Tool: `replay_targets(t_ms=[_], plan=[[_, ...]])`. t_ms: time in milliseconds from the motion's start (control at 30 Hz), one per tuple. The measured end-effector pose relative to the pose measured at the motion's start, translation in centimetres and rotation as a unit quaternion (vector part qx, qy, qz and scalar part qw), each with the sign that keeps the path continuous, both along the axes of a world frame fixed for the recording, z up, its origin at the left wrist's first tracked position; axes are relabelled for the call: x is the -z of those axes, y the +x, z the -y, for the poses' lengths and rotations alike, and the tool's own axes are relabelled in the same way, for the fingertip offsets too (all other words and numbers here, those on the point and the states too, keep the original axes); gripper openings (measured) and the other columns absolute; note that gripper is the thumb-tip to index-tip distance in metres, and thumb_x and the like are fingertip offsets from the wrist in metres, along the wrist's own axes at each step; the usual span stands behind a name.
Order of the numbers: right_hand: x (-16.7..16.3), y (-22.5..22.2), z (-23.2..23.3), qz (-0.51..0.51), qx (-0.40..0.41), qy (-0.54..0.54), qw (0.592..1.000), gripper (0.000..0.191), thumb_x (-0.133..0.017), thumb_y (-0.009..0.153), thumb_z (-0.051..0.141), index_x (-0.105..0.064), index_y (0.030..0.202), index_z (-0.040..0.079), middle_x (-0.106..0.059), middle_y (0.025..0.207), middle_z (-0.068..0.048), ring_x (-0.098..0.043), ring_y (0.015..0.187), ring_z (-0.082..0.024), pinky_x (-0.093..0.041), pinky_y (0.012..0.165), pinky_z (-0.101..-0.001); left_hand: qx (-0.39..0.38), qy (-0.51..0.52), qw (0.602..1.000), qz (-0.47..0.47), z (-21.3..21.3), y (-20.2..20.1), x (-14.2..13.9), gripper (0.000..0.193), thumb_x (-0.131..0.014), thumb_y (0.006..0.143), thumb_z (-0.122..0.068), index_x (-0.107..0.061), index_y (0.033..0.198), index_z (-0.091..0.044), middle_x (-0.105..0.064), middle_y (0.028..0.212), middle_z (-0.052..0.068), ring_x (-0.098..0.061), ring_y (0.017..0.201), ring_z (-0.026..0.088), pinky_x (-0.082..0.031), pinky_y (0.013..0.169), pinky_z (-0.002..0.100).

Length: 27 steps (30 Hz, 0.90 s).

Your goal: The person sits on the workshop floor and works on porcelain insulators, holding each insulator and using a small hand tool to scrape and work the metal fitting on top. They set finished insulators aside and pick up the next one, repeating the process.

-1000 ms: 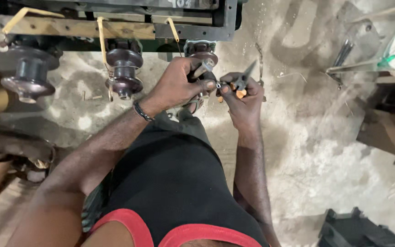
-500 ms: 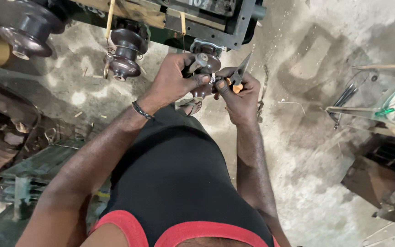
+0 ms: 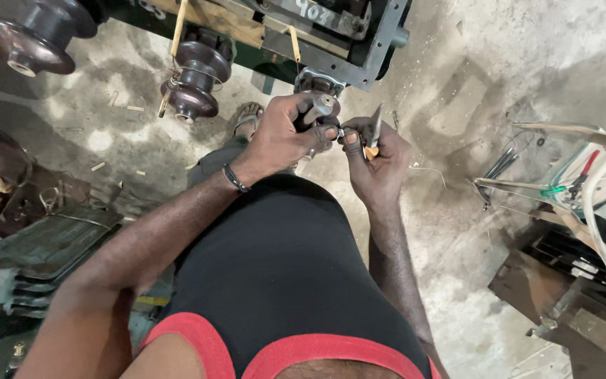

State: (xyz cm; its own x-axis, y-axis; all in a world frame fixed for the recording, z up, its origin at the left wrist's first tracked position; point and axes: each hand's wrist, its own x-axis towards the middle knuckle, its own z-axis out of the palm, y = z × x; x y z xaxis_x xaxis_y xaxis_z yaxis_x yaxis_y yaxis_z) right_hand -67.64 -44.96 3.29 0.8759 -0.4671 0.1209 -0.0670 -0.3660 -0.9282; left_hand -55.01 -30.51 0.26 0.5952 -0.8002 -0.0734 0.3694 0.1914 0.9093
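Top-centre, under the metal frame [image 3: 380, 42] edge w/ bare gritty concrete to the right, our left hand [image 3: 285, 137] grasps a glossy insulator [image 3: 317, 112], right hand [image 3: 376, 161] clenches orange-handled pliers [image 3: 372, 137].

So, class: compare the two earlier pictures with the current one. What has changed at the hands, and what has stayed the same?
The view has swung leftward, so the insulators sit further left. The left hand still wraps the insulator at the frame. The right hand still holds the orange-handled pliers against it. Nothing was picked up or let go.
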Motion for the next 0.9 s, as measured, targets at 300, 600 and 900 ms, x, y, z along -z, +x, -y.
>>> replay_targets(t_ms=[300,600,900], plan=[[0.5,0.4,1.9,-0.117,-0.102,0.199,0.968,0.027,-0.058,0.112,0.022,-0.064,0.094,0.002,-0.064,0.077,-0.002,-0.059,0.066,-0.010,-0.048,0.058,-0.0266,-0.009,0.084,0.973,0.213,-0.8,1.3,-0.3,0.039,-0.087,0.087,-0.007,-0.068,0.119,0.004,-0.071,0.088,0.005,-0.061,0.078,0.004,-0.055,0.065,0.024],[0.0,0.9,0.3,-0.142,-0.054,0.142,0.978,0.026,-0.062,0.108,0.025,-0.065,0.104,-0.001,-0.065,0.081,-0.004,-0.058,0.069,-0.010,-0.047,0.060,-0.0250,-0.003,0.105,0.984,0.147,-2.5,1.6,0.1,0.034,-0.081,0.092,-0.007,-0.068,0.122,0.003,-0.074,0.083,0.004,-0.066,0.070,0.005,-0.055,0.061,0.025],[-0.4,1.3,-1.2,-0.048,-0.072,-0.127,0.988,0.013,-0.064,0.109,0.014,-0.063,0.109,0.001,-0.065,0.092,-0.007,-0.059,0.077,-0.014,-0.049,0.071,-0.0297,0.013,0.067,0.990,0.122,-2.9,2.2,0.1,0.017,-0.079,0.097,-0.008,-0.070,0.108,0.001,-0.069,0.077,0.002,-0.065,0.067,0.005,-0.054,0.057,0.025]])
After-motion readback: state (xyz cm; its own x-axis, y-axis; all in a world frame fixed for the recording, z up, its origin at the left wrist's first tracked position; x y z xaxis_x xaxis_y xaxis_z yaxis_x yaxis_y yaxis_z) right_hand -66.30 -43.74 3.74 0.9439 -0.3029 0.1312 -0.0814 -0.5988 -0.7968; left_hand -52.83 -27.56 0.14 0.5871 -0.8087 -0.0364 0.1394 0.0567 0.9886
